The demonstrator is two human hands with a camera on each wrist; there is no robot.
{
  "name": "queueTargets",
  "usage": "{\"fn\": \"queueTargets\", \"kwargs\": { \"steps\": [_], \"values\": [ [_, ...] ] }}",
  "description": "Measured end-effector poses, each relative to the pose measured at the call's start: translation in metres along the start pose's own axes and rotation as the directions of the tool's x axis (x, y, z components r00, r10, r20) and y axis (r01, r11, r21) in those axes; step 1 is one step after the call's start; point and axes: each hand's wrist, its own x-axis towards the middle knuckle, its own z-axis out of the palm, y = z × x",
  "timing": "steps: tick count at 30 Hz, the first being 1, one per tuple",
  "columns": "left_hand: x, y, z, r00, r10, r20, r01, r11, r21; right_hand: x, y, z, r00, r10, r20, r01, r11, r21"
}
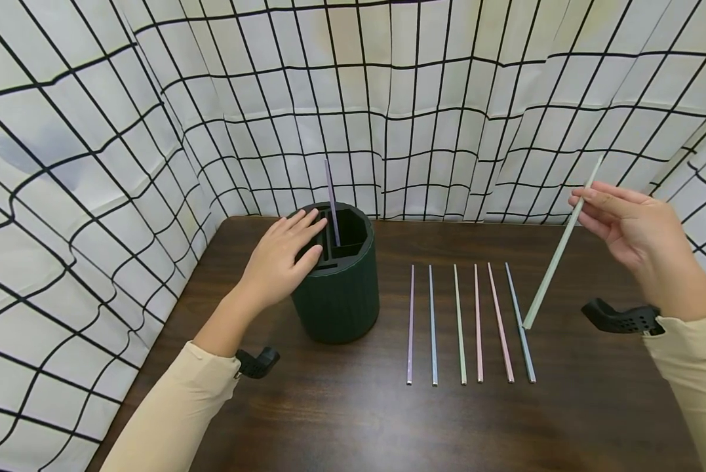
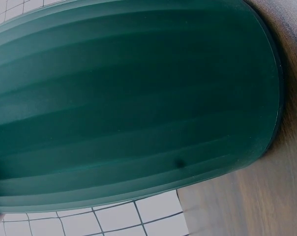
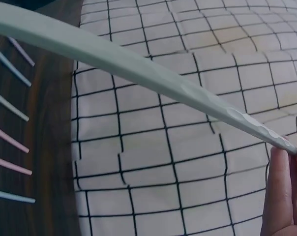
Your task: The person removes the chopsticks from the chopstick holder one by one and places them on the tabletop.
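Note:
My right hand (image 1: 636, 229) pinches a pale green chopstick (image 1: 556, 259) near its upper end, between thumb and fingers. The chopstick slants down to the left in the air, its lower end overlapping a blue chopstick (image 1: 520, 321) in the head view. Close up in the right wrist view, the held chopstick (image 3: 138, 66) shows a carved pattern near the fingertips. My left hand (image 1: 276, 262) rests with extended fingers over the top of a dark green utensil holder (image 1: 337, 308), which has divided compartments. A purple chopstick (image 1: 331, 193) stands upright in it. The holder's ribbed wall (image 2: 138, 98) fills the left wrist view.
Several chopsticks lie in a row on the dark wooden table (image 1: 353, 406), among them a purple one (image 1: 410, 328), a green one (image 1: 459, 328) and a pink one (image 1: 478, 328). White cloth with a black grid (image 1: 423, 131) hangs behind the table and along its sides.

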Motion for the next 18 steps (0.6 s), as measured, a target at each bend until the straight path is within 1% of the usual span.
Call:
{"fn": "queueTargets", "kwargs": {
  "steps": [2, 3, 6, 7, 9, 12, 14, 18],
  "values": [
    [0.0, 0.0, 0.0, 1.0, 0.0, 0.0, 0.0, 1.0, -0.002, 0.002, 0.0, -0.008, 0.999, 0.032, -0.004, -0.032, 0.999, -0.025],
    [0.0, 0.0, 0.0, 1.0, 0.0, -0.001, 0.0, 1.0, -0.003, 0.003, 0.0, -0.012, 0.999, 0.042, 0.007, -0.042, 0.999, -0.033],
    [-0.001, 0.001, 0.0, 1.0, -0.002, -0.002, 0.002, 1.0, -0.003, 0.006, 0.002, -0.023, 0.995, 0.086, 0.06, -0.082, 0.995, -0.06],
    [-0.001, 0.001, -0.001, 1.0, -0.002, -0.002, 0.002, 1.0, -0.002, 0.007, 0.004, -0.027, 0.991, 0.104, 0.089, -0.099, 0.993, -0.057],
    [-0.001, 0.001, -0.001, 1.0, -0.001, -0.004, 0.001, 1.0, -0.002, 0.007, 0.007, -0.033, 0.983, 0.141, 0.118, -0.13, 0.987, -0.099],
    [0.0, 0.002, -0.001, 1.0, 0.001, -0.004, -0.001, 1.0, -0.006, 0.008, 0.012, -0.04, 0.975, 0.189, 0.114, -0.166, 0.969, -0.183],
    [0.0, 0.002, -0.001, 1.0, 0.0, -0.005, 0.0, 1.0, -0.007, 0.01, 0.015, -0.044, 0.974, 0.205, 0.097, -0.178, 0.957, -0.23],
    [0.0, 0.002, -0.001, 1.0, -0.006, -0.002, 0.006, 1.0, -0.003, 0.016, 0.021, -0.054, 0.96, 0.259, 0.107, -0.23, 0.945, -0.232]
  ]
}}
